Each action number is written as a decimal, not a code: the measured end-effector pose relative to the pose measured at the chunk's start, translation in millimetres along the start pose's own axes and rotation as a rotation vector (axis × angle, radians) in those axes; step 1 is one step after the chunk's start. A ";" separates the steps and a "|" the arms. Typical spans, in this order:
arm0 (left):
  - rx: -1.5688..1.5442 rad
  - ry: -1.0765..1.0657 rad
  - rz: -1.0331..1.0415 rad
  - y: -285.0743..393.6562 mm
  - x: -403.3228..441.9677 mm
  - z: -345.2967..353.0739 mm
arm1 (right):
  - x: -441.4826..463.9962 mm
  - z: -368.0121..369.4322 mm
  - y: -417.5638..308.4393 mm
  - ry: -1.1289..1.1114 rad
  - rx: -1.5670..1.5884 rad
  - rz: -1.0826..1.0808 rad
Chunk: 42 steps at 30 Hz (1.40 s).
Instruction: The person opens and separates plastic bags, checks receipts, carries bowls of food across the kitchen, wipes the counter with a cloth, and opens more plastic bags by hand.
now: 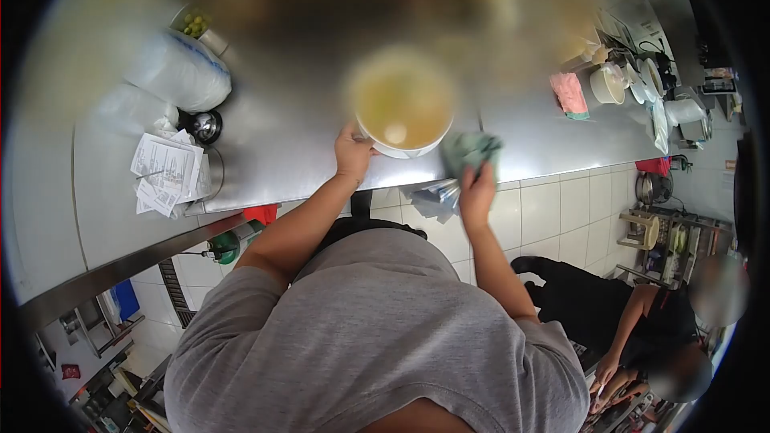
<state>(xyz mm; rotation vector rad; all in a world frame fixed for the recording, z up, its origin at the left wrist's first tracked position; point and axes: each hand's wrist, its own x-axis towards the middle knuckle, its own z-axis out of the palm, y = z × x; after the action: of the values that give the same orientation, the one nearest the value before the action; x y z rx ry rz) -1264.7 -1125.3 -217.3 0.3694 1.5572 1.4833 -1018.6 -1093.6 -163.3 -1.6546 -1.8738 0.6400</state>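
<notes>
A white bowl (393, 151) of yellowish soup stands at or just above the steel counter; its upper part is blurred. My left hand (353, 154) grips the bowl's near left side, its fingers partly hidden beneath it. To the right, my right hand (478, 192) is closed on a crumpled grey-green cloth (475, 151), held near the counter's front edge, a little apart from the bowl. Just below the cloth, a bundle of clear and silvery plastic (435, 199) shows at the edge; whether my right hand touches it I cannot tell.
On the steel counter (273, 168), paper slips (167, 170), a black round object (205, 126) and a large plastic bag (188, 72) stand left. A pink cloth (569, 95) and white tub (607, 84) lie right. A person in black (593, 297) is behind me, lower right.
</notes>
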 end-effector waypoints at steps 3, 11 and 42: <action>-0.030 -0.007 0.015 -2.7 -1.7 -1.5 | -28.9 17.2 -57.3 -0.048 0.194 -0.404; -0.140 -0.111 0.228 -29.8 15.0 -10.1 | 10.4 79.4 -135.3 -0.292 -0.251 -0.723; 0.209 0.315 0.193 -6.7 -17.9 24.6 | 352.6 -252.8 96.3 0.461 0.073 -0.274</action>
<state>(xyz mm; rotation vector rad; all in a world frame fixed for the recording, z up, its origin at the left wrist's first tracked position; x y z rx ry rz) -1233.9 -1124.7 -212.3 0.4314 1.9829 1.5873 -807.3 -733.9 -10.2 -1.3258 -1.6691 0.1873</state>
